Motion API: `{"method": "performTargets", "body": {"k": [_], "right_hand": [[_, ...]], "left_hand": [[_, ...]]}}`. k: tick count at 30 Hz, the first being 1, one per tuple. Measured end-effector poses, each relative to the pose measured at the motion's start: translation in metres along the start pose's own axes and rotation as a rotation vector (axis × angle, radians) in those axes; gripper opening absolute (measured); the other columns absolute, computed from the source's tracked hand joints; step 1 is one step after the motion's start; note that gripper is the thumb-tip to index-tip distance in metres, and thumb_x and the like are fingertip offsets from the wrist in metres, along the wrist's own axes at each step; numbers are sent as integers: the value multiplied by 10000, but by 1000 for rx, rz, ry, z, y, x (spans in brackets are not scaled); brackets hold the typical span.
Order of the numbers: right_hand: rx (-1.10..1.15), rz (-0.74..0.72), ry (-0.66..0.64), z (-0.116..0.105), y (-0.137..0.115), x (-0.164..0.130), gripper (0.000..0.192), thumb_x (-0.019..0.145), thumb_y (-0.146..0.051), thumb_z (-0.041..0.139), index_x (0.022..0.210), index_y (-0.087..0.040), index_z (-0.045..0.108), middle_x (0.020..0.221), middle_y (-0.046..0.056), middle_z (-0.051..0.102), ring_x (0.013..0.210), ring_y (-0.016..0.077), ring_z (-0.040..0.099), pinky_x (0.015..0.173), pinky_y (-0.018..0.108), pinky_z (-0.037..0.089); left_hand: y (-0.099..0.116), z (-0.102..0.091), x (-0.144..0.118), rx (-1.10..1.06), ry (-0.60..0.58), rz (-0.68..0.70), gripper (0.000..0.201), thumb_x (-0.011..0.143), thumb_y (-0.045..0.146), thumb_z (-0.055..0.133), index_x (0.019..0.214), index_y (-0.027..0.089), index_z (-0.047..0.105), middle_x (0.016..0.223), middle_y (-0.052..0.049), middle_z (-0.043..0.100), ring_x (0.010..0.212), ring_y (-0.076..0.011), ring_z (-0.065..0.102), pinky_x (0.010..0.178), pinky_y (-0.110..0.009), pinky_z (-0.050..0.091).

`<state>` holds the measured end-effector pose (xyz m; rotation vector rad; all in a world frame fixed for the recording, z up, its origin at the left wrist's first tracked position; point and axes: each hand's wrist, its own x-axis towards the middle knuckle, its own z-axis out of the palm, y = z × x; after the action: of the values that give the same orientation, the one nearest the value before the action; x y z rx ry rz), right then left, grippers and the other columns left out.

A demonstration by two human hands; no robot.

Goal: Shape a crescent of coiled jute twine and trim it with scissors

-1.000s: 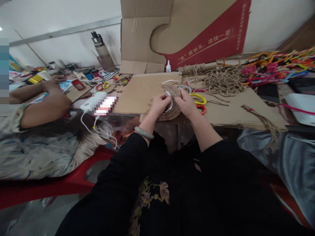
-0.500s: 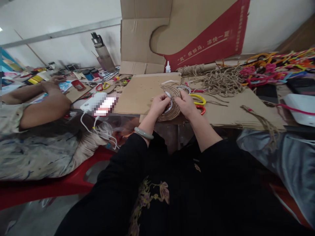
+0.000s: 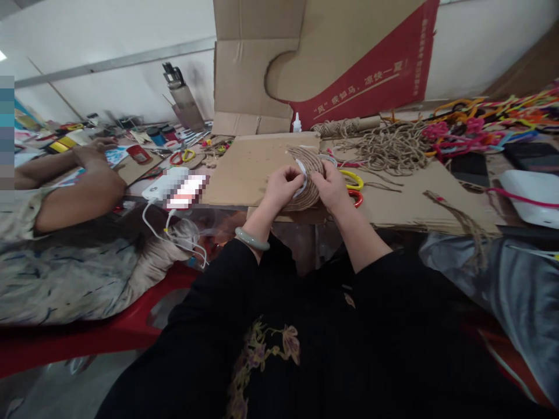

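Cluttered counter [image 3: 406,201] under flattened cardboard, loose jute rope [image 3: 388,148] heaped at the back, scissors [image 3: 353,180] just right of the work, a co-worker's arm [image 3: 74,192] off to the left. Both hands grip a coiled jute disc [image 3: 311,177] held on edge at the near rim: left hand [image 3: 282,187] pinches a white strip against its face, right hand [image 3: 334,187] clamps the outer turns. Looks like mid-winding; the next turn likely needs firm thumb pressure so the coil stays tight.

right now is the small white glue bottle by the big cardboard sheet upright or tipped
Upright: the small white glue bottle stands on its base, nozzle pointing up, against the tall cut brown and red cardboard sheet.
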<state>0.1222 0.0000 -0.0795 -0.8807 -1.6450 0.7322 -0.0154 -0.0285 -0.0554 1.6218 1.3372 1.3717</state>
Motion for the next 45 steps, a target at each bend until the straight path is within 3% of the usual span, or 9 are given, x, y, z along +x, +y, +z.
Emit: {"method": "performTargets", "body": {"k": [3,5,8,12,16,23,32,38,45], "right_hand": [[92,35,224,2,6,4,226,733,-328,574,914,-216,499,874,18,597,810,193,553,793,398,478],[134,75,291,3,9,6,238,706,-294,593,909,-217,495,874,18,605,799,190,563,782,396,490],[178,113,334,3,9,7,248,693,-243,581,926,-208,502,866,18,608,796,183,570,789,395,494],[216,105,305,3,3,5,246,679,-227,582,913,-201,512,824,4,607,751,164,568,798,386,497],[222,60,276,4,-2,4,261,664,-220,593,911,-218,509,850,3,619,780,169,580,827,395,495],[214,24,115,3,-1,3,207,687,-256,580,887,-213,550,776,0,601,747,180,565,769,388,493],[161,15,103,4,5,2,185,712,-240,565,895,-212,571,857,20,625,890,210,580,859,433,489],[167,-15,61,3,3,3,58,686,-203,549,741,-219,544,753,-6,594,778,188,580,829,419,499],[162,8,73,3,3,2,129,684,-222,560,813,-221,557,717,-17,580,704,173,555,733,370,499]], "left_hand": [[3,2,7,371,116,312,53,749,160,626,754,186,580,749,-7,610,762,-153,571,756,-306,445],[5,6,8,513,192,491,90,773,148,614,847,197,600,902,-39,635,932,-192,576,871,-352,428],[4,16,7,601,222,614,68,814,161,598,870,200,601,966,-62,633,1012,-213,560,911,-378,422],[-6,24,6,582,264,623,42,849,184,572,814,195,591,886,-67,644,896,-200,575,821,-361,460],[-13,25,7,519,271,639,52,861,178,551,859,186,603,899,-64,652,918,-188,581,831,-348,462],[-18,24,8,491,331,604,64,867,179,545,856,191,607,889,-58,649,898,-182,582,824,-346,459],[-21,20,7,469,318,611,160,907,267,503,870,186,636,928,-70,652,919,-182,587,852,-357,458],[-24,20,9,454,315,613,200,920,304,475,878,196,638,943,-76,647,927,-187,585,863,-376,455],[-23,21,10,478,320,619,223,927,298,460,858,187,641,924,-81,651,912,-188,583,856,-377,460]]}}
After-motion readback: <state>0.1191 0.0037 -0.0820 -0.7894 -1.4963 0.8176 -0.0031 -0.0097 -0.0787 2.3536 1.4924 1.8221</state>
